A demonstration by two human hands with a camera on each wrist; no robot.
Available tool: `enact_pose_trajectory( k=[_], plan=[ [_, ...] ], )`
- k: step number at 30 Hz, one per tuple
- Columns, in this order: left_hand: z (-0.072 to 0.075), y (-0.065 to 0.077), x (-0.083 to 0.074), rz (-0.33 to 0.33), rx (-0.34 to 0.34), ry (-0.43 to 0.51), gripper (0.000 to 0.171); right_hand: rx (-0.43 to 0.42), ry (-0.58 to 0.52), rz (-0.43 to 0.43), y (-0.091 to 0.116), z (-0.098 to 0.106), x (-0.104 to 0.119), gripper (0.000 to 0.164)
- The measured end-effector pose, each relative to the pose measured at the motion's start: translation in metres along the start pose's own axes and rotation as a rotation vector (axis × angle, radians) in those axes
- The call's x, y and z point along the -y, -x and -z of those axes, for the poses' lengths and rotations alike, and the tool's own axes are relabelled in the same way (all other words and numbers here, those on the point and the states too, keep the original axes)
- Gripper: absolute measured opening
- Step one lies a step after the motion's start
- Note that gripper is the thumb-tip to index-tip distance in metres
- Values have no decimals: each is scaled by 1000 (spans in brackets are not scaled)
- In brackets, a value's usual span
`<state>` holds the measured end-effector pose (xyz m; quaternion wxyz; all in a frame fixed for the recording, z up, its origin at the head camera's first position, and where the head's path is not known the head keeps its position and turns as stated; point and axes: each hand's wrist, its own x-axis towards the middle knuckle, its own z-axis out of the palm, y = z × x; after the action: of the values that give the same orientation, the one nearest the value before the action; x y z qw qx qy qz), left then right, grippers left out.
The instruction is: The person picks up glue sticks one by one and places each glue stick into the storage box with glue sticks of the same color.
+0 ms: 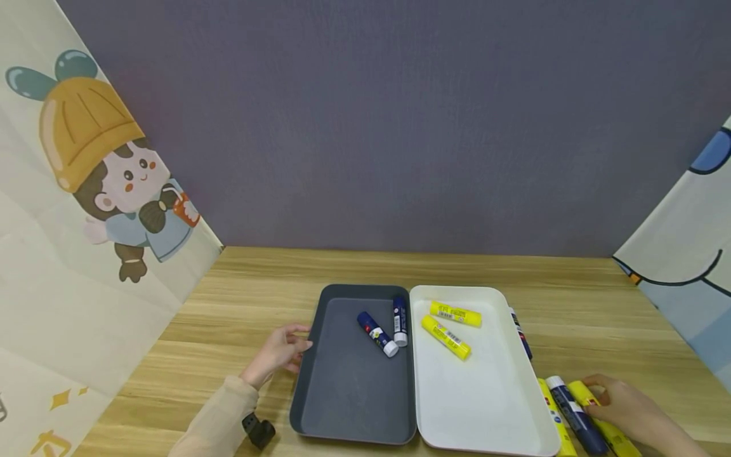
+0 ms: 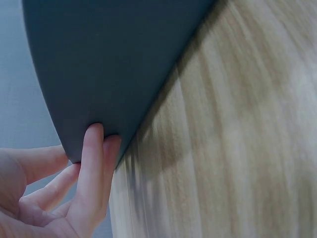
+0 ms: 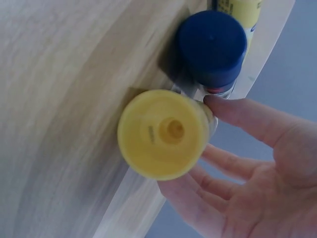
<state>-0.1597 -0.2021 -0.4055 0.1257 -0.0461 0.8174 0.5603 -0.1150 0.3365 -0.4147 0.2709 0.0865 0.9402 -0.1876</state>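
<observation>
My left hand (image 1: 281, 350) holds the left rim of a dark grey tray (image 1: 354, 406), its fingers (image 2: 91, 153) lying against the outer wall in the left wrist view. Two navy glue sticks with white ends, one slanted (image 1: 377, 332) and one straighter (image 1: 400, 322), lie in this tray. At the lower right, my right hand (image 1: 631, 406) grips a yellow glue stick (image 3: 163, 135) between thumb and fingers. Right beside it lies a navy glue stick (image 1: 573, 412), its blue end facing the right wrist camera. Another yellow glue stick (image 1: 553, 412) lies against the white tray's side.
The white tray (image 1: 468, 406) adjoins the grey one and contains two yellow glue sticks, one upper (image 1: 455, 313) and one lower (image 1: 445, 337). Past its right wall, a navy glue stick (image 1: 520, 334) is partly hidden. A grey partition (image 1: 400, 127) rises behind the wooden table (image 1: 274, 279).
</observation>
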Motion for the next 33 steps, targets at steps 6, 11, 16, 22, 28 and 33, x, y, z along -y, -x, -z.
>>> enact_pose_trajectory(
  k=[6,11,16,22,28,33],
  plan=[
    [0,0,0,-2,3,4,38,-9,5,2,3,2,1,59],
    [0,-1,1,-3,7,11,38,-25,15,8,1,3,-1,60],
    [0,-2,1,0,9,17,37,-28,14,21,-3,3,-7,61],
    [0,-2,1,5,7,18,38,-29,10,18,1,7,-4,66],
    [0,-1,1,-1,7,9,38,-59,7,55,-17,3,-22,78],
    [0,-1,0,0,8,11,38,-69,20,63,-2,11,-5,68]
  ],
)
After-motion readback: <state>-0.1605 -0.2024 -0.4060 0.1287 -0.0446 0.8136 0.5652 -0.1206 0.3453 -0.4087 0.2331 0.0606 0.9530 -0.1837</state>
